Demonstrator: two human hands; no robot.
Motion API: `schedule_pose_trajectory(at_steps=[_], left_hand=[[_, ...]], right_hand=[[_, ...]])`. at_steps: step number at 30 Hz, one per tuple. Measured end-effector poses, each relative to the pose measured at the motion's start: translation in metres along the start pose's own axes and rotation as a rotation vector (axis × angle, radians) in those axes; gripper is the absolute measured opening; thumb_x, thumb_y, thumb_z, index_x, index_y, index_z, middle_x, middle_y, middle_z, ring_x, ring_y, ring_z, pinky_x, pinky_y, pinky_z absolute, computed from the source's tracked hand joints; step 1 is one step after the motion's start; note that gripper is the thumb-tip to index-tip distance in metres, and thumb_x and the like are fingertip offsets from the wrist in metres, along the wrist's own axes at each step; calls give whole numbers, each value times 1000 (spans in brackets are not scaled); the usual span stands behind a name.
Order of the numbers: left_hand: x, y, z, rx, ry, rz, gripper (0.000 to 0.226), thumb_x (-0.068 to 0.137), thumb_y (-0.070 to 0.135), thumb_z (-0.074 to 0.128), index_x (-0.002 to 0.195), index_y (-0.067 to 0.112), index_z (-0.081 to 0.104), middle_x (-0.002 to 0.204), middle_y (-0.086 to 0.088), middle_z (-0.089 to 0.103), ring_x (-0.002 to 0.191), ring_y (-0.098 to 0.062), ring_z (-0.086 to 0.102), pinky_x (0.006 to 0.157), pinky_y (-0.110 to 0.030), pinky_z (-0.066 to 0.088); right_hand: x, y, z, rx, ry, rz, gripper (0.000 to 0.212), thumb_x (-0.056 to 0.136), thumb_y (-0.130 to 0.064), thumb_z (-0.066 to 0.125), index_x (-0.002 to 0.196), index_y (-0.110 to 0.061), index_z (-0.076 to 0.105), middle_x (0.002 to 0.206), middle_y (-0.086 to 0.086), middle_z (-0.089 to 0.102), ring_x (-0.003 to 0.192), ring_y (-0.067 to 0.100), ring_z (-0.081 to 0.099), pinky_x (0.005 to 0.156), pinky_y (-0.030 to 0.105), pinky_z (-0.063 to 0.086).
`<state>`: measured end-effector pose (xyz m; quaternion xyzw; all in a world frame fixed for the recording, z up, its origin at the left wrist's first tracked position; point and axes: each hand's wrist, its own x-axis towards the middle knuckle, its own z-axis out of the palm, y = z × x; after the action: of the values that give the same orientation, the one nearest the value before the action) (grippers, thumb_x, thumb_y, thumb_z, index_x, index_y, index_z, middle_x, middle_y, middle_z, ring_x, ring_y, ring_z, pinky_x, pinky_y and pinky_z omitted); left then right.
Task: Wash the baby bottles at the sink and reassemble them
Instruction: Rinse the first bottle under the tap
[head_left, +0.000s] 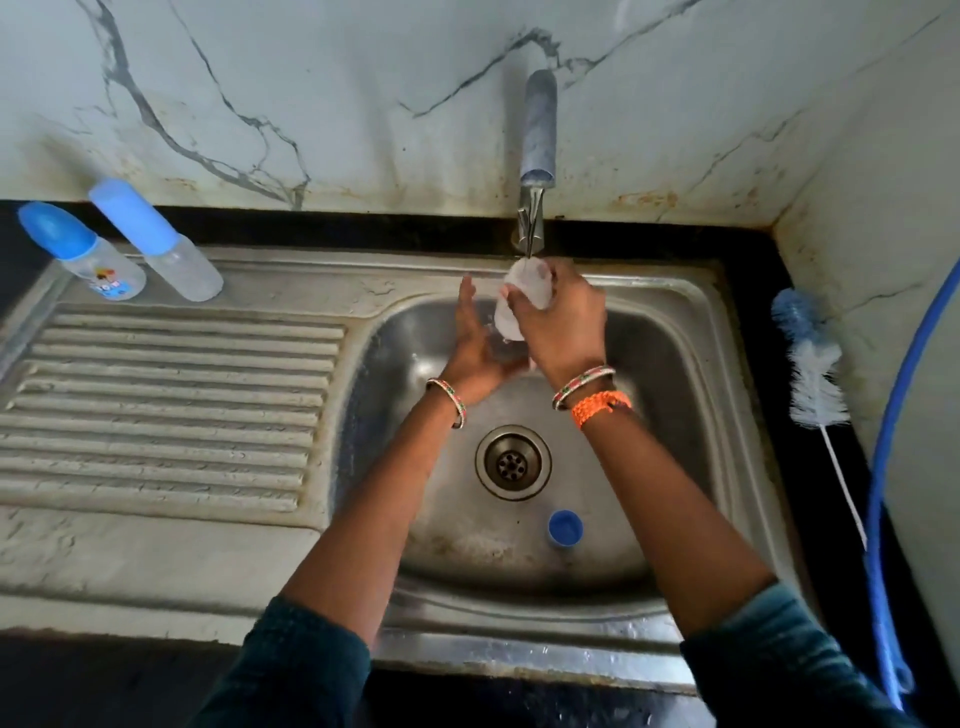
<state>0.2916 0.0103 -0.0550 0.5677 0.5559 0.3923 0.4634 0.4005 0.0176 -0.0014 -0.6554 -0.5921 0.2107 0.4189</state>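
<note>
Rinsing is under way: a clear bottle (522, 299) is held beneath the tap (537, 156), at twelve o'clock over the sink (675, 332). The right hand (563, 322) is wrapped round its upper part, fingers curled in a firm grip. The left hand (475, 338) is spread, palm turned toward the bottle's lower side, fingers straight; whether it touches cannot be told. A blue cap (565, 528) lies in the basin at five o'clock from the drain (513, 462). Two capped bottles (140, 249) stand on the drainboard at ten o'clock, and a brush (813, 364) lies on the counter at three o'clock. The bottle is judged light, thin-walled plastic, stiff enough to be squeezed only slightly, and slippery while wet. It is best taken round the barrel with a wrapping hold, not by the rim, so that it is not shot out of wet fingers.
</note>
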Motion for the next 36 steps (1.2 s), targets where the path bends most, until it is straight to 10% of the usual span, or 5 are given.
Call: schedule_pose_trajectory(at_steps=[8, 16, 25, 31, 36], left_hand=[[3, -39, -24, -194, 431, -277, 57, 81, -22, 41, 135, -3, 41, 135, -15, 48, 127, -25, 44, 108, -32, 34], [1, -19, -24, -444, 263, -556, 16, 99, 24, 37, 98, 25, 53, 88, 3, 55, 82, -11, 49, 71, -27, 38], [1, 35, 3, -217, 149, -99, 37, 91, 8, 56, 127, 5, 52, 120, -13, 57, 103, -18, 52, 81, -22, 46], [-7, 19, 9, 403, 220, 257, 51, 90, 29, 55, 138, 25, 38, 118, -12, 51, 97, -17, 54, 75, -25, 48], [-3, 9, 8, -126, 482, -137, 32, 100, 35, 35, 106, 6, 47, 57, -5, 56, 34, -5, 47, 33, -17, 34]], right_hand=[[-15, 28, 25, -39, -27, 126, 40, 83, -34, 68, 116, -11, 62, 107, 12, 70, 98, 29, 64, 84, 29, 44], [-2, 14, 22, 512, -25, 425, 18, 88, -24, 59, 102, -12, 60, 99, 10, 65, 92, 29, 62, 79, 37, 52], [9, 18, 30, 1296, -307, 1199, 35, 96, -33, 34, 94, -3, 53, 89, 17, 57, 79, 28, 54, 74, 35, 46], [17, 12, 26, 1074, -298, 1001, 33, 96, -38, 48, 94, -6, 59, 82, 13, 65, 72, 25, 62, 68, 33, 53], [11, 13, 29, 159, -246, 355, 42, 88, -51, 54, 80, -11, 63, 89, 9, 68, 82, 28, 61, 71, 37, 49]])
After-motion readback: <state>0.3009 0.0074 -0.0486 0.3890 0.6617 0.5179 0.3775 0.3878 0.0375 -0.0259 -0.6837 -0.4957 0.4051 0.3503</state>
